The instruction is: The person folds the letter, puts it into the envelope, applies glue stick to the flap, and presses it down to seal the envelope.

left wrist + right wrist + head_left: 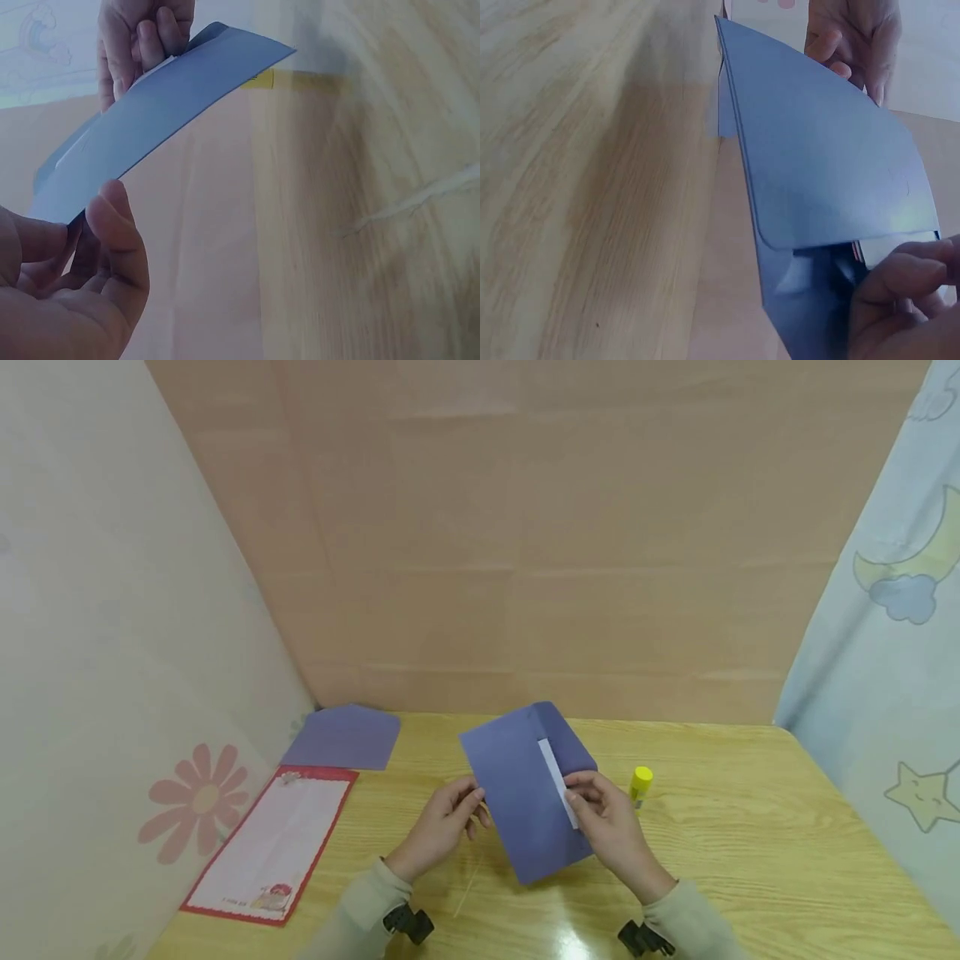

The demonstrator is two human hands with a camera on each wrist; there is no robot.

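Observation:
A blue-purple envelope (pixel 506 785) is held tilted above the table, its flap (pixel 570 739) unfolded toward the upper right. White paper (pixel 556 777) sticks out as a narrow strip from its opening. My left hand (pixel 438 831) pinches the envelope's left edge between thumb and fingers, also seen in the left wrist view. At the opening, my right hand (pixel 611 827) pinches the white paper. In the right wrist view the paper's edge (pixel 892 246) shows at the envelope's mouth, beside the right fingers. How much paper lies inside is hidden.
Another purple envelope (pixel 345 739) lies at the back left. Before it is a red-bordered letter sheet (pixel 277 835) with a small printed picture. A yellow-capped glue stick (pixel 641 785) stands just beyond my right hand. Patterned cloth walls flank the wooden table (pixel 750 860).

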